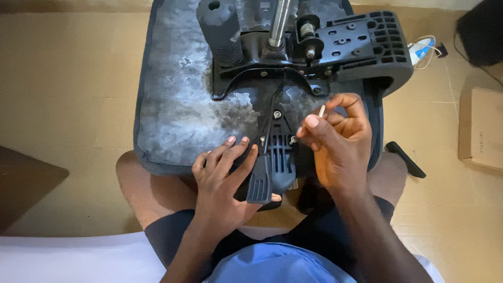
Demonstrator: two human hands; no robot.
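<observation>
An upturned office chair seat [178, 105] rests on my knees, its worn grey underside facing up. A black metal mechanism [293, 47] with a steel gas-lift column [279, 21] is bolted to it. My left hand [222, 178] presses on the seat and steadies a black plastic bracket [275, 157] with a flat lever [260, 183]. My right hand [335, 141] pinches a thin silver tool [321, 111], its lower end at a screw [293, 139] on the bracket. Another screw [277, 114] sits higher on the bracket.
A black plastic plate [367, 42] juts from the mechanism at upper right. On the tiled floor lie a black plastic piece [406, 159], a cardboard box [479, 128], a blue-and-white object with a cord [422, 50] and a dark bag [482, 29].
</observation>
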